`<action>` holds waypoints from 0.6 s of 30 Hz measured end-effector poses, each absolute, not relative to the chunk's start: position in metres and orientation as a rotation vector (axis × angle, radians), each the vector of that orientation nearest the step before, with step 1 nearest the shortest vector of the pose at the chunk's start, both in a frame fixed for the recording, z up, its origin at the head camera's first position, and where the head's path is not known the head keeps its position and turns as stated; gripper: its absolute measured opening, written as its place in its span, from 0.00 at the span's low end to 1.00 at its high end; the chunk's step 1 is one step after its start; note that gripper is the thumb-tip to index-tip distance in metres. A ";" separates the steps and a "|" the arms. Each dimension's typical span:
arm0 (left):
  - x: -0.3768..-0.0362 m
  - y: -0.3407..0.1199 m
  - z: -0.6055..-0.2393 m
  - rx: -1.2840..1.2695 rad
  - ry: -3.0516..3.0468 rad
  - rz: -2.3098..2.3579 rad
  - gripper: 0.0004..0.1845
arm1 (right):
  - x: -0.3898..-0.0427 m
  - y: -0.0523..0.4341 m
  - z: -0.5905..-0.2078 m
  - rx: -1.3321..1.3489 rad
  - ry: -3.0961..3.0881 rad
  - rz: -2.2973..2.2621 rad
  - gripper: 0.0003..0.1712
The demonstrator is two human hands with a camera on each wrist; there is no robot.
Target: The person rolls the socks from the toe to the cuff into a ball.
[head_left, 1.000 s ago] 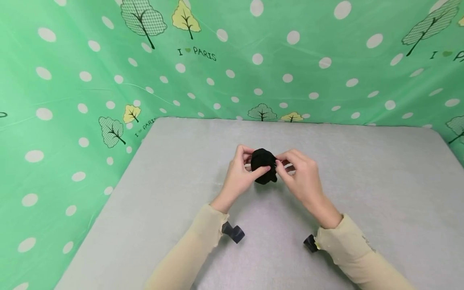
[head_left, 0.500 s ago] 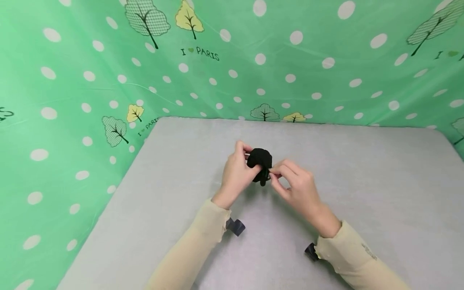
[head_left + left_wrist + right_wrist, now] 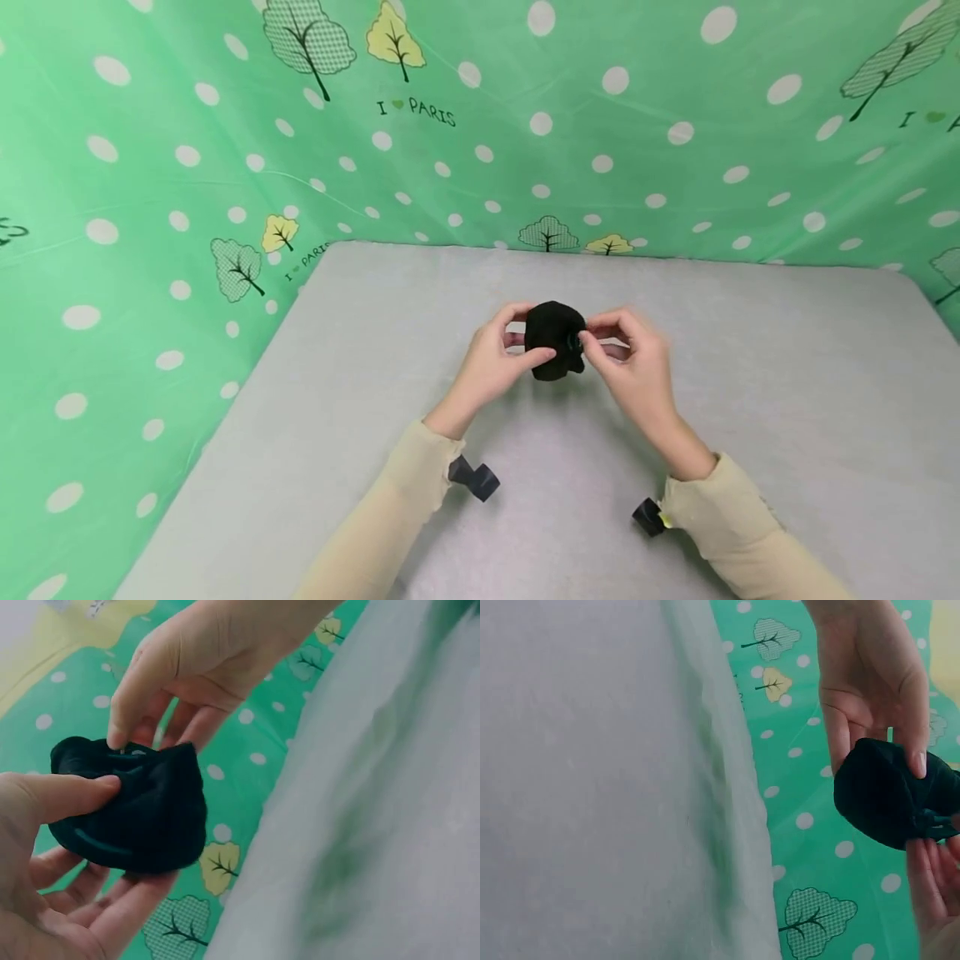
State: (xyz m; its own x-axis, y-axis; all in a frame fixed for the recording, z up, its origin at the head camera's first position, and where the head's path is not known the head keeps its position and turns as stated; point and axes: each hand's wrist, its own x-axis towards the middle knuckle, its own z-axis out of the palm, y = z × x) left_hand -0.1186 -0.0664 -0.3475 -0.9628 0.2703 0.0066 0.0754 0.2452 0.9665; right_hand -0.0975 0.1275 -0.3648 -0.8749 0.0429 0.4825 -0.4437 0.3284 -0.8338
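Observation:
A small black cloth pouch (image 3: pixel 551 329) is held up above the table, between both hands. My left hand (image 3: pixel 483 367) grips its left side, thumb across the front and fingers behind and beneath. At the right edge of the pouch, my right hand (image 3: pixel 637 367) pinches the gathered part with thumb and fingertips. In the left wrist view the pouch (image 3: pixel 139 814) looks rounded at the bottom, with the right thumb and fingers at its top edge. A thin cord (image 3: pixel 934 819) shows at its gathered side in the right wrist view. What the pouch contains is hidden.
A grey-white table (image 3: pixel 337 333) spreads under the hands. Behind it and at the left hangs a green dotted cloth (image 3: pixel 420 183) printed with trees. A dark wrist camera (image 3: pixel 483 482) juts from the left sleeve, and another camera (image 3: pixel 648 517) from the right.
The pouch shifted left and turned half a second ago, then came back right, with its rounded side now facing more forward. Both hands moved with it, and the right fingers stay at its gathered edge.

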 end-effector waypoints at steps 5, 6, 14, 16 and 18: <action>-0.119 -0.065 -0.346 0.388 2.351 1.907 0.32 | -0.095 0.126 -0.366 0.284 -2.246 1.710 0.05; -0.118 -0.065 -0.346 0.408 2.371 1.902 0.33 | -0.095 0.126 -0.367 0.276 -2.248 1.725 0.05; -0.107 -0.052 -0.350 0.547 2.753 1.495 0.57 | -0.097 0.123 -0.367 0.244 -2.215 1.786 0.05; -0.106 -0.049 -0.350 0.542 2.818 1.452 0.55 | -0.097 0.123 -0.367 0.284 -2.228 1.772 0.05; -0.106 -0.048 -0.351 0.513 2.857 1.451 0.51 | -0.097 0.122 -0.368 0.338 -2.244 1.762 0.05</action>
State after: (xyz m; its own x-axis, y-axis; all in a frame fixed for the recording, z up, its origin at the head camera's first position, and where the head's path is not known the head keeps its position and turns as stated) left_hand -0.1064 -0.0484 -0.3511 -0.9449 0.2312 0.2317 0.3235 0.5517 0.7688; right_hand -0.0969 0.1224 -0.3685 -0.9368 -0.0175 0.3493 -0.3435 0.2340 -0.9095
